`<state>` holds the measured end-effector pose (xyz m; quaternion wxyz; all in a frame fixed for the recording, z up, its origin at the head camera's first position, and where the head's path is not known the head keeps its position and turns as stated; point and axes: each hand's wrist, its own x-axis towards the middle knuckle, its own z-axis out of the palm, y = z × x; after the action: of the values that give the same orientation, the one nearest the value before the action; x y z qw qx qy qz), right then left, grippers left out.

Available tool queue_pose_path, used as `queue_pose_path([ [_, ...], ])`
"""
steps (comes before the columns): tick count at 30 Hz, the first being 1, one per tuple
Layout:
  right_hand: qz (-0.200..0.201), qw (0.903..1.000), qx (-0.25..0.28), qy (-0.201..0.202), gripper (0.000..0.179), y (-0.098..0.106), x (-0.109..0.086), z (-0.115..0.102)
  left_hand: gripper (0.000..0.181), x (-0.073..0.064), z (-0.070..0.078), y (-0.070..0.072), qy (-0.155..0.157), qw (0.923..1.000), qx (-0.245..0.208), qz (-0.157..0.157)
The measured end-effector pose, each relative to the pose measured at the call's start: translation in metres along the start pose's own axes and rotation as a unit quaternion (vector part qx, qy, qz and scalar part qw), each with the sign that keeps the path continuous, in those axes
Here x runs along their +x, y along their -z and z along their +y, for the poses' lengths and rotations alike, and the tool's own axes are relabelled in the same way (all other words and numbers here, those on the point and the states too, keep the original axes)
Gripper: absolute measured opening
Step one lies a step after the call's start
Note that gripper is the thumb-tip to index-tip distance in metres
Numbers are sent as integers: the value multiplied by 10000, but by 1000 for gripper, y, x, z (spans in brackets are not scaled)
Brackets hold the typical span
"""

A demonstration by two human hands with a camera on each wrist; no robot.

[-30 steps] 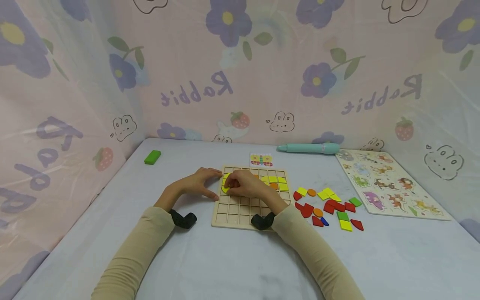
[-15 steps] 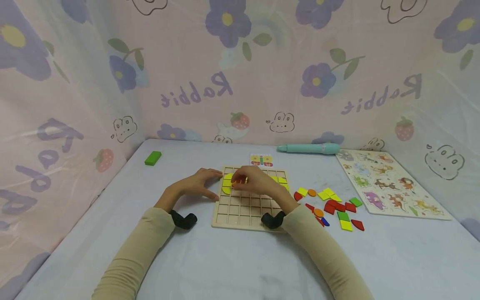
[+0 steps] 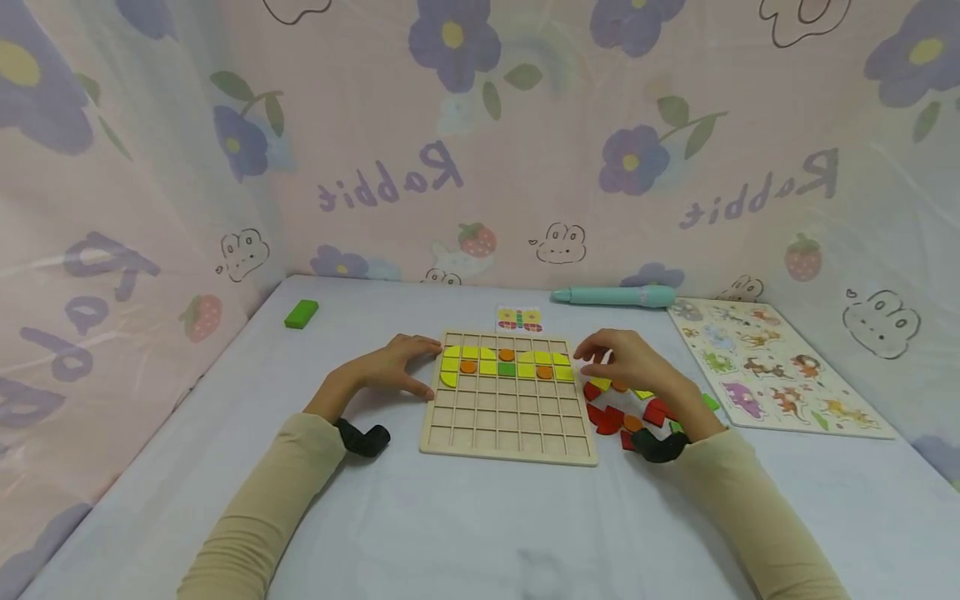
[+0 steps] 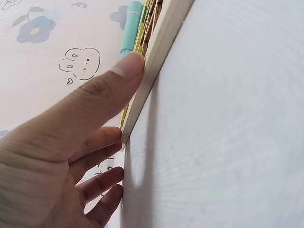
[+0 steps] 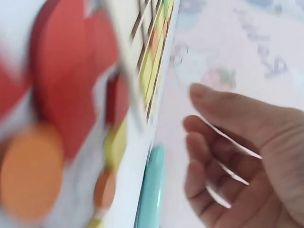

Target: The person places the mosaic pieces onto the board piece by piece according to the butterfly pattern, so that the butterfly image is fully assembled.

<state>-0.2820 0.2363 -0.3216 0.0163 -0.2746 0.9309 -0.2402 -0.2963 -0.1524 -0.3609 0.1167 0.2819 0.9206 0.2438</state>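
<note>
A wooden grid board (image 3: 510,417) lies on the table with yellow pieces (image 3: 450,379), orange discs (image 3: 507,355) and a green square (image 3: 507,369) set in its upper rows. My left hand (image 3: 386,367) rests at the board's left edge. In the left wrist view, the thumb (image 4: 129,66) touches the board's side and the fingers are extended. My right hand (image 3: 622,358) is raised beside the board's upper right edge, above loose coloured pieces. Nothing shows between its bent fingers in the right wrist view, where red pieces (image 5: 66,71) are blurred.
Behind the board lies a small butterfly pattern card (image 3: 519,320). A turquoise pen (image 3: 615,297) lies at the back. An animal picture board (image 3: 780,367) lies at the right, a green block (image 3: 302,314) at the far left. Loose red pieces (image 3: 609,419) lie right of the board.
My right hand has moved off the left part of the board to beyond its right edge, uncovering the orange discs and green square. My left hand stays at the board's left edge.
</note>
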Motion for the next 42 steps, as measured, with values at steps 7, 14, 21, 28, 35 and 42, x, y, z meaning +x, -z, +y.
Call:
queue_pose_path([
  [7, -297, 9987, 16, -414, 31, 8, -19, 29, 84, 0, -1, 1, 84, 9999, 59, 14],
  [14, -553, 9973, 226, -425, 29, 2, -19, 45, 84, -1, 1, 1, 67, 10000, 28, 21],
  [21, -533, 9969, 376, -435, 30, -3, -19, 45, 84, -3, 3, 2, 50, 10000, 46, 12],
  [28, -492, 9973, 327, -445, 26, -1, -17, 44, 85, -3, 2, 1, 17, 10000, 54, 20],
  [35, -180, 9987, 365, -312, 29, 2, -1, 23, 84, -2, 2, 1, 81, 10000, 18, 20],
  [42, -137, 9984, 419, 347, 27, -19, 28, -19, 83, -2, 4, 0, 94, 10000, 13, -10],
])
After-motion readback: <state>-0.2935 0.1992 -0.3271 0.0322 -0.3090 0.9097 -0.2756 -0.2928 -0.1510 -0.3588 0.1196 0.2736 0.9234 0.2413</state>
